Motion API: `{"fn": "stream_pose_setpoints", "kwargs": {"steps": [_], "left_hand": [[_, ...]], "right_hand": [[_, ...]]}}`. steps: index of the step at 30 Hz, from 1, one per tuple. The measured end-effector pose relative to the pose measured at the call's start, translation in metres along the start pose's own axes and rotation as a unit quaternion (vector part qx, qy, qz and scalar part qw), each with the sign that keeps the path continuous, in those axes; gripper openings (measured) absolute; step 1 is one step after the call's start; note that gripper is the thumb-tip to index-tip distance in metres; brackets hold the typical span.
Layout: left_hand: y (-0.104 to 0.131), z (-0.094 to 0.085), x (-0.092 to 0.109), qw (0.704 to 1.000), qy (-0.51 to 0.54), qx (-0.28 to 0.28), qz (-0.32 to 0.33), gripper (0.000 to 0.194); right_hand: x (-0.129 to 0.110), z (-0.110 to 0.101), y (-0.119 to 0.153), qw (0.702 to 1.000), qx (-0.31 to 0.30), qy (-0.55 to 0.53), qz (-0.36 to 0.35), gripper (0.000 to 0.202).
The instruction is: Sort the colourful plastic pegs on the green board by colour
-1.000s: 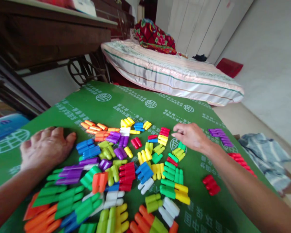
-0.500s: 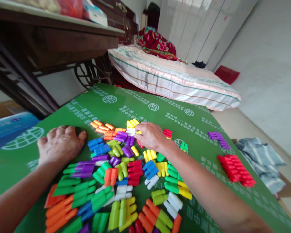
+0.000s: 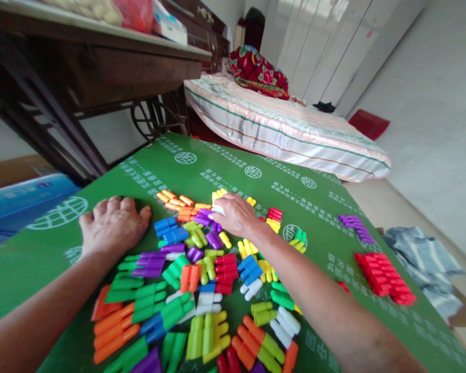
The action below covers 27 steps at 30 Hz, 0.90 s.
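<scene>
My left hand lies palm down on the green table, fingers slightly spread, holding nothing. It is just left of the pile of coloured plastic building blocks. At the far side of the pile, my right hand has its thumb and fingers closed around a white block; part of that block is hidden by the hand. Purple blocks lie below its thumb, and yellow blocks lie just beyond its fingers. Orange blocks and blue blocks lie between the two hands.
Red blocks are grouped at the right of the green table, with a row of purple blocks beyond them. Past the table stand a bed and a dark wooden desk. Striped cloth lies off the right edge.
The view has shifted slightly. My right hand has moved a little left and closer to the white block, and a yellow block now shows beyond it. My left hand stays flat on the table.
</scene>
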State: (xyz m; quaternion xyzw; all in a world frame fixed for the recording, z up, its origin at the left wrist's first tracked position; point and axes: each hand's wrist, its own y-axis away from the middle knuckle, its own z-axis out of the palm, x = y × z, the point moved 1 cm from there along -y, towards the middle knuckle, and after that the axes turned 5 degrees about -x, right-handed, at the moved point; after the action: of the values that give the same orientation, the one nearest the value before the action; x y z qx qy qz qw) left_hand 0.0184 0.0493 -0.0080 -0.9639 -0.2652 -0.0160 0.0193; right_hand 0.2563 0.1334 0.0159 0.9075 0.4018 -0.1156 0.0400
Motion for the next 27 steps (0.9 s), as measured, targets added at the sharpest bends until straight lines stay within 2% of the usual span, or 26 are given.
{"fn": "stream_pose_setpoints", "kwargs": {"steps": [12,20,23,27], "left_hand": [[0.005,-0.004,0.002,1.000,0.026,0.004,0.008,0.066],[0.009,0.008,-0.001,0.999,0.017,0.050,0.003,0.057],[0.011,0.011,-0.002,0.998,0.013,0.058,0.003,0.056],[0.012,0.013,-0.002,0.998,0.004,0.062,-0.001,0.053]], "right_hand": [[0.003,0.006,0.007,1.000,-0.005,-0.013,-0.011,0.025],[0.017,0.000,0.008,0.998,0.034,-0.003,0.057,0.026],[0.011,0.002,0.006,0.999,0.017,-0.011,0.037,0.026],[-0.008,0.008,0.006,1.000,-0.013,-0.017,-0.017,0.022]]}}
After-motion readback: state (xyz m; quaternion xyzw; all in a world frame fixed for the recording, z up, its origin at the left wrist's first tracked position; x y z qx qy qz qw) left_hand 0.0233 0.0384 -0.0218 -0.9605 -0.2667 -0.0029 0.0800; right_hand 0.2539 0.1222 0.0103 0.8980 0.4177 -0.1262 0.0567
